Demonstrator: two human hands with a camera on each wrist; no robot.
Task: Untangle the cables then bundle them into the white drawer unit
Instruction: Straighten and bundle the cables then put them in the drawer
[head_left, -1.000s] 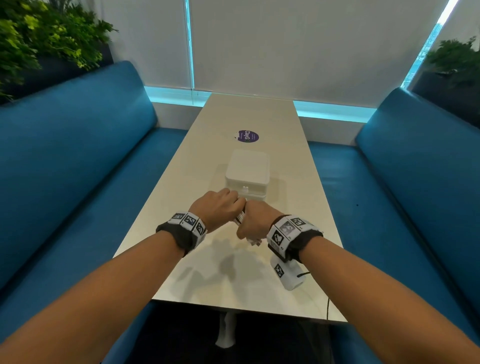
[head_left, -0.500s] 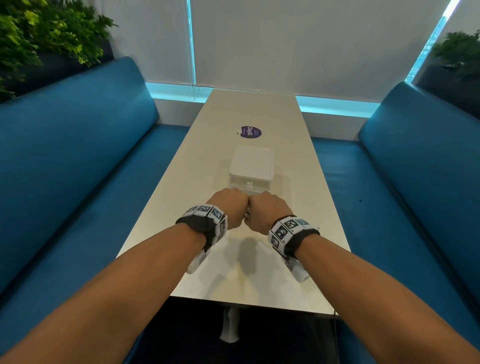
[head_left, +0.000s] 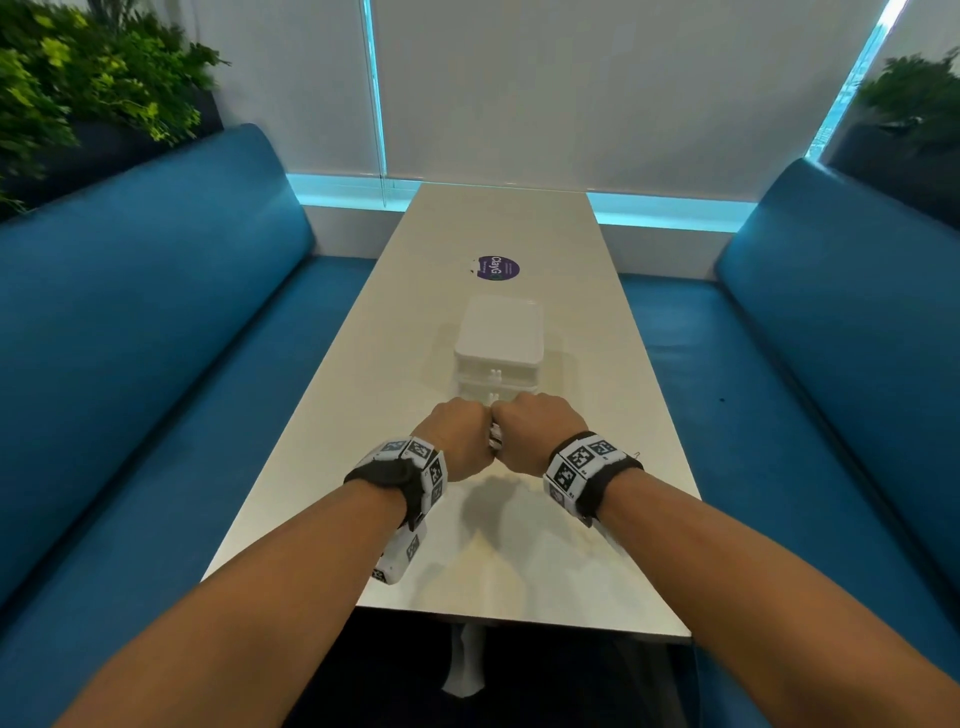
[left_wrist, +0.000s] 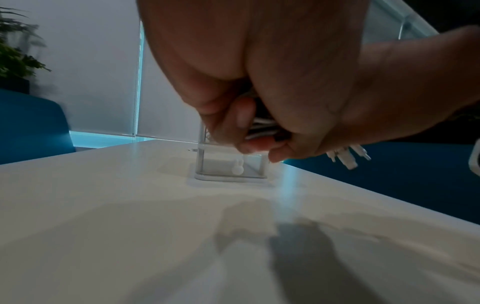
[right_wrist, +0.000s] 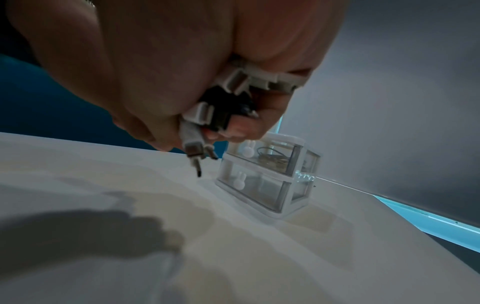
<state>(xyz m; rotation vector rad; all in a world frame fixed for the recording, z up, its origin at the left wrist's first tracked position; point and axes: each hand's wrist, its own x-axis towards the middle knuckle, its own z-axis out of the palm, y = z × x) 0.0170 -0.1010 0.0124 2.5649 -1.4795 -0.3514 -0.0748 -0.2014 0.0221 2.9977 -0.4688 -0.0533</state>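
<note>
Both hands meet knuckle to knuckle above the table, just in front of the white drawer unit (head_left: 500, 347). My left hand (head_left: 461, 441) and right hand (head_left: 535, 435) each grip the same bundle of white and black cables (head_left: 494, 441), most of it hidden inside the fists. In the right wrist view the cable plugs (right_wrist: 197, 152) hang down below my curled fingers. The left wrist view shows white plugs (left_wrist: 345, 158) sticking out past the right hand. The drawer unit (right_wrist: 270, 176) has two clear drawers with rabbit-shaped knobs, both closed, with a coil of wire inside the upper one.
The long white table (head_left: 519, 561) runs away from me, with a round purple sticker (head_left: 497, 268) beyond the drawer unit. Blue benches (head_left: 156, 322) flank both sides. Plants (head_left: 78, 88) stand behind the left bench and at the far right.
Both hands have moved forward toward the drawer unit and drawn level with each other. The plugs that hung visibly below the right hand a second ago are now hidden in the head view.
</note>
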